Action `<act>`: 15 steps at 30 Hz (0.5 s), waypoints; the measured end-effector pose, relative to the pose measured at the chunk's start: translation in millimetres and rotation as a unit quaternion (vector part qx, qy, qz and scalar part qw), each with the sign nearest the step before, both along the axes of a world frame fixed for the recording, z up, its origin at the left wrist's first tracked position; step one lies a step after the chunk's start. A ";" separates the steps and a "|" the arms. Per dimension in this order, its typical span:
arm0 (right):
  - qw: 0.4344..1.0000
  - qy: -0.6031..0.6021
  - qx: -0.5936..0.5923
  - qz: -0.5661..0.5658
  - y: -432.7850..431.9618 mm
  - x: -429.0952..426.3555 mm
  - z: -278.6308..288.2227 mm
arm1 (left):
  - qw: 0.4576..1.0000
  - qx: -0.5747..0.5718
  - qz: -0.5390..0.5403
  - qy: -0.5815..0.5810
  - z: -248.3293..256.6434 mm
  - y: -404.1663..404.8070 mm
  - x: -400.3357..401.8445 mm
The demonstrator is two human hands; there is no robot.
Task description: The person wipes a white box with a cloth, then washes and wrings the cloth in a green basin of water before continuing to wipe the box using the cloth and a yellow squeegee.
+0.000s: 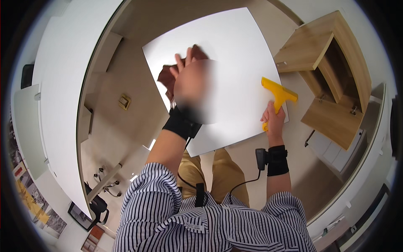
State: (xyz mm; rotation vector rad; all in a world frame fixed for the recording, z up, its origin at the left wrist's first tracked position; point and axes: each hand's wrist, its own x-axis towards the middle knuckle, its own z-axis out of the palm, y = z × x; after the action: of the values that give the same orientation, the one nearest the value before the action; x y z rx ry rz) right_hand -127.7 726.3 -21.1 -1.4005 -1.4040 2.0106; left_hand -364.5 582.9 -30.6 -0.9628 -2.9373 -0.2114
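A white square tabletop (239, 47) lies before me. On its left part is a crumpled dark red-brown cloth (167, 77), with my left hand (190, 78) spread over it, fingers apart; a blurred round patch covers much of that hand, so its grip cannot be made out. At the right edge my right hand (273, 118) is closed around the handle of a yellow plastic squeegee (278, 91). The squeegee's wide head points away from me, partly past the table's edge. Black bands with small cabled devices wrap both wrists.
A wooden cabinet (343, 63) with open doors stands to the right, near the table's edge. A long white desk (59, 110) runs along the left. On the floor lie a small yellow-framed object (124, 101) and a chair's wheeled base (107, 182).
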 end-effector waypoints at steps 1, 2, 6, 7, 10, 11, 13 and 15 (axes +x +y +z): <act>1.000 0.010 -0.006 0.001 -0.2 -1.0 -2.2 | 1.000 0.003 -0.012 -0.001 -1.1 1.5 1.1; 1.000 0.020 -0.011 0.003 -0.6 -1.3 -3.3 | 0.998 -0.008 -0.053 0.025 -11.3 -2.4 9.6; 0.999 0.027 -0.025 0.008 0.3 -3.1 -5.6 | 0.969 0.046 -0.196 -0.144 -33.2 -26.5 86.1; 0.999 0.017 -0.027 0.020 0.4 -2.4 -6.8 | 0.955 0.042 -0.235 -0.177 -27.2 -36.9 116.9; 0.999 0.001 -0.017 0.032 4.1 5.7 -7.3 | 0.915 -0.043 -0.340 -0.213 2.0 -66.2 192.1; 0.999 -0.001 -0.011 0.038 3.7 6.9 -7.3 | 0.904 -0.054 -0.370 -0.208 12.5 -74.8 200.6; 0.999 0.000 -0.012 0.038 2.3 5.5 -6.9 | 0.898 -0.062 -0.388 -0.196 10.9 -96.0 193.9; 0.999 -0.001 -0.013 0.034 2.7 5.8 -7.3 | 0.908 -0.073 -0.264 -0.319 7.6 -106.8 172.2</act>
State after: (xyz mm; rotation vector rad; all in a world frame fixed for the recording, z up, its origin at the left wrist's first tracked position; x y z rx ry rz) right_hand -122.0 729.0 -28.4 -1.3834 -1.4502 2.0762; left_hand -192.2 476.1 -23.0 -2.0539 -3.1724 -0.3906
